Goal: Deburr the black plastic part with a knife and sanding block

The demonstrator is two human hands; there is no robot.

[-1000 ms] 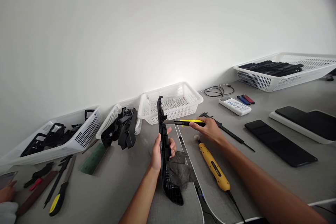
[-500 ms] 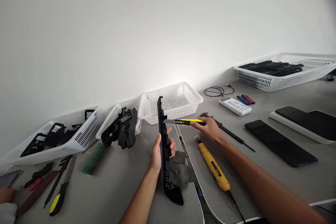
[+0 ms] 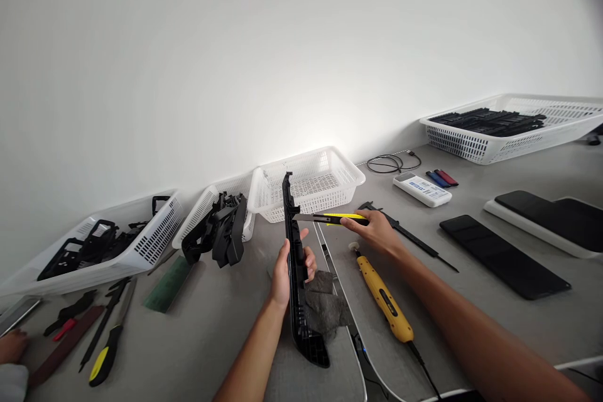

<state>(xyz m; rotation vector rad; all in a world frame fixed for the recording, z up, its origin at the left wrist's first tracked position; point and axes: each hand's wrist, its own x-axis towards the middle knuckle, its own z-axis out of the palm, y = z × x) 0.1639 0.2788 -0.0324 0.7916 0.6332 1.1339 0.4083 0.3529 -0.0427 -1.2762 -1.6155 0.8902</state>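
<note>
A long black plastic part [image 3: 296, 276] stands nearly upright in my left hand [image 3: 282, 273], whose thumb and fingers close around its middle. My right hand [image 3: 374, 230] grips a yellow and black utility knife [image 3: 346, 219]. The knife's thin blade lies level and reaches the part's edge just below a small tab near the upper end. Beneath the part, a dark grey cloth [image 3: 327, 308] lies on the table. A yellow corded rotary tool [image 3: 384, 298] rests below my right hand, and a black caliper [image 3: 409, 235] lies behind it.
White baskets with black parts stand at left [image 3: 155, 239], centre left [image 3: 202, 213] and far right [image 3: 499, 151]; another basket [image 3: 306, 179] is behind the part. A file [image 3: 113, 339] and green sheet [image 3: 168, 284] lie left, phones [image 3: 504, 255] right. Another person's hand [image 3: 13, 347] shows lower left.
My hands, the black part and the knife hold almost the same pose. At the far left, the phone-like device by the other person's hand has shifted and tilted slightly.
</note>
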